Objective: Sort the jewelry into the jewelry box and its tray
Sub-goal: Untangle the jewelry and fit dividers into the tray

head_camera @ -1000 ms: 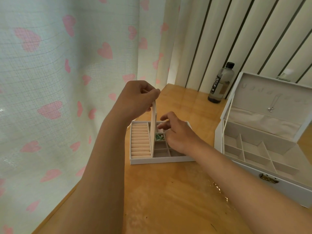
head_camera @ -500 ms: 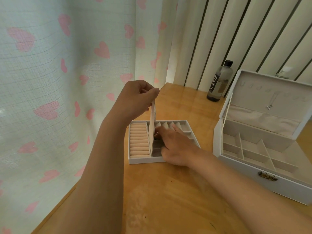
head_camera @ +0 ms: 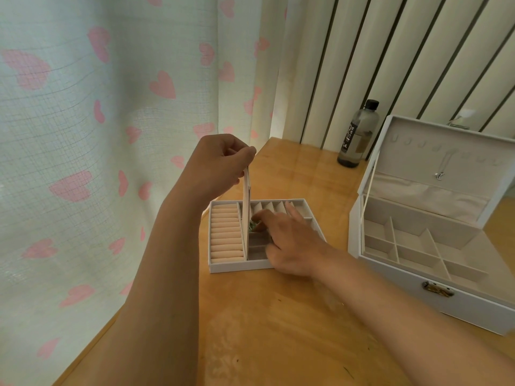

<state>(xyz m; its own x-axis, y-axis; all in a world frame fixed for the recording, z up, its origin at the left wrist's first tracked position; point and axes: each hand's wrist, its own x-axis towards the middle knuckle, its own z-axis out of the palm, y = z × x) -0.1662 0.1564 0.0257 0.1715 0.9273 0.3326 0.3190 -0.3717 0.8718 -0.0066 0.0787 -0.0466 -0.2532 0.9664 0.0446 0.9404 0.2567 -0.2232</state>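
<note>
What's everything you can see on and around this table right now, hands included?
tray: one, white, middle of the table.
flap: one, white, upright in the tray.
ring rolls: one bank, beige, tray's left section.
green jewelry piece: one, green, compartment beside the flap.
jewelry box: one, white, open, right side.
necklace: one, silver, hanging inside the box lid.
latch: one, brass, box front.
bottle: one, grey, black cap, far edge.
table: one, light wood.
curtain: one, pale, pink hearts, left.
left hand: one, pinches the flap's top.
right hand: one, over the tray, fingertips by the green piece.
</note>
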